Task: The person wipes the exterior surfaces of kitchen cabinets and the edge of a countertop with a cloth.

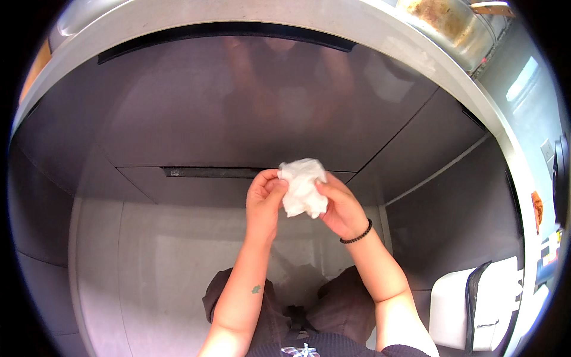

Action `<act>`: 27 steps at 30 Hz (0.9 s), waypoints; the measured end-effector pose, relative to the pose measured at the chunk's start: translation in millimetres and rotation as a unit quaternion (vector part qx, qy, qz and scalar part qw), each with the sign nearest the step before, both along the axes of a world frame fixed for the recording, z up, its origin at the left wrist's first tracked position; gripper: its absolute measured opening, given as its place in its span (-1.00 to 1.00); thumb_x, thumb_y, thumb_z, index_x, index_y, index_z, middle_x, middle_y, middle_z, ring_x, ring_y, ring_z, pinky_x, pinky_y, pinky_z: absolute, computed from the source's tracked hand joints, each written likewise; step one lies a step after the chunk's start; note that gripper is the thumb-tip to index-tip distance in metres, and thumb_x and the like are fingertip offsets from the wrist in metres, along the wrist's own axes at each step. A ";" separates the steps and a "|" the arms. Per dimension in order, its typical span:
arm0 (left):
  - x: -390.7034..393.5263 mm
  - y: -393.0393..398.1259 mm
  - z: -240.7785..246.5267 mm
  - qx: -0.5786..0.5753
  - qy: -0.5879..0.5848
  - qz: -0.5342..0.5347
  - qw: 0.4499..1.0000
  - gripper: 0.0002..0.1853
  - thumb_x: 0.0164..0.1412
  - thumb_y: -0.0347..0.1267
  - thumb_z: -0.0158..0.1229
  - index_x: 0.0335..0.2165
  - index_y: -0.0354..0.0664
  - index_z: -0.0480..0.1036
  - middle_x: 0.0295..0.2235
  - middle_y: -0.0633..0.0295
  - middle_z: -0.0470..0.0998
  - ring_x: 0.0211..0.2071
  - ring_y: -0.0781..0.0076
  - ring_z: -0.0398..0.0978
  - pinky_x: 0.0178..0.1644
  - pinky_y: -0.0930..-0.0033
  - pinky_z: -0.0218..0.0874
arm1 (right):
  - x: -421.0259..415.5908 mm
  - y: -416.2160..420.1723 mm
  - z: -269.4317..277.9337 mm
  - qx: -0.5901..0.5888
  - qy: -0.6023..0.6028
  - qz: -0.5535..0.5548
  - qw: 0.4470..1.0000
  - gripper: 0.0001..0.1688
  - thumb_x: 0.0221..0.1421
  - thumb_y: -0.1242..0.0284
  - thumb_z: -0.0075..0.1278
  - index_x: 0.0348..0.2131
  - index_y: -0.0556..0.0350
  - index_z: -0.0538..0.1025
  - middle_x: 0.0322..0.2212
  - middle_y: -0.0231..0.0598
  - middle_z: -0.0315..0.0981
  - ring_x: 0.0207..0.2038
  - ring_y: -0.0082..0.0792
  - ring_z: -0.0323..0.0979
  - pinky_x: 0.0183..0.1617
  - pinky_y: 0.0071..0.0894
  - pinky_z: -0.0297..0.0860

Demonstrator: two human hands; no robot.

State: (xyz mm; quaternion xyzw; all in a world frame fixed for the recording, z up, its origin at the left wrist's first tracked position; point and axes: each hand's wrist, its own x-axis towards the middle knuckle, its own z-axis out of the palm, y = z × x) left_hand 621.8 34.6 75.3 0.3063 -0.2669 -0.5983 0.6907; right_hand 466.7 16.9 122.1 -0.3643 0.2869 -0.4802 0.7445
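Observation:
A crumpled white cloth or tissue (304,187) is held up between both hands in front of the dark cabinet doors. My left hand (267,194) pinches its left edge between thumb and fingers. On the opposite side, my right hand (341,198) grips it with the thumb on top and the fingers behind, partly hidden by the cloth. A black beaded bracelet (357,233) circles the right wrist.
Glossy dark cabinet fronts (187,111) curve around under a pale countertop (250,11). A stained metal pot (450,31) stands at the upper right. A white bin (453,308) with a black liner is at the lower right, above the grey floor (178,267).

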 end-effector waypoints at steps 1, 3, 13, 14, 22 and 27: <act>2.1 1.6 4.0 0.022 -0.026 0.014 0.999 -0.79 0.23 -0.39 -0.01 -0.16 -0.22 0.34 -0.30 0.24 0.49 -0.32 0.56 0.45 -0.25 0.51 0.29 | 0.7 0.8 -0.5 0.000 -0.019 -0.034 0.999 -0.62 0.12 0.51 -0.05 -0.06 0.17 0.28 -0.17 -0.25 0.37 -0.12 -0.43 0.38 -0.07 -0.39 0.36; 13.3 4.2 3.3 0.042 -0.056 0.049 0.996 -0.75 0.26 -0.33 -0.05 -0.13 -0.21 0.32 -0.27 0.21 0.48 -0.29 0.52 0.45 -0.24 0.48 0.30 | 9.4 -4.3 30.5 -0.226 -0.008 -0.275 0.934 -0.71 0.14 0.50 -0.06 -0.12 0.16 0.32 -0.19 -0.26 0.38 -0.13 -0.40 0.37 -0.03 -0.37 0.31; 5.7 1.1 3.7 0.020 -0.108 0.076 0.991 -0.72 0.28 -0.31 -0.12 -0.11 -0.24 0.30 -0.24 0.17 0.48 -0.26 0.49 0.45 -0.21 0.46 0.29 | 33.7 -110.9 75.8 -0.552 0.382 -0.576 0.466 -0.59 -0.05 0.35 0.09 -0.26 0.31 0.41 -0.03 0.35 0.21 0.17 0.38 -0.04 0.20 0.11 -0.05; 6.8 0.4 4.0 0.020 -0.107 0.080 0.991 -0.72 0.28 -0.31 -0.12 -0.12 -0.25 0.30 -0.24 0.17 0.48 -0.26 0.49 0.45 -0.21 0.47 0.29 | 43.9 -113.4 74.7 -0.561 0.392 -0.576 0.448 -0.58 -0.05 0.34 0.07 -0.25 0.31 0.41 -0.02 0.34 0.20 0.17 0.38 -0.06 0.20 0.14 -0.07; -6.0 -9.6 -8.5 0.026 -0.108 0.070 0.991 -0.72 0.28 -0.30 -0.12 -0.12 -0.24 0.30 -0.23 0.20 0.48 -0.25 0.51 0.44 -0.20 0.49 0.28 | 105.1 -94.4 67.9 -0.703 0.462 -0.381 0.383 -0.79 -0.14 0.38 0.06 -0.42 0.05 0.43 0.00 -0.16 0.29 0.20 0.01 0.05 0.19 0.08 -0.01; -10.1 -14.6 -14.4 0.043 -0.136 0.080 0.987 -0.73 0.28 -0.29 -0.11 -0.13 -0.21 0.32 -0.24 0.21 0.49 -0.24 0.52 0.44 -0.19 0.50 0.27 | 63.6 -103.5 80.2 -0.788 0.488 -0.279 0.251 -0.88 -0.11 0.40 0.01 -0.45 -0.02 0.44 0.02 -0.39 0.31 0.19 -0.31 0.13 0.21 -0.22 0.11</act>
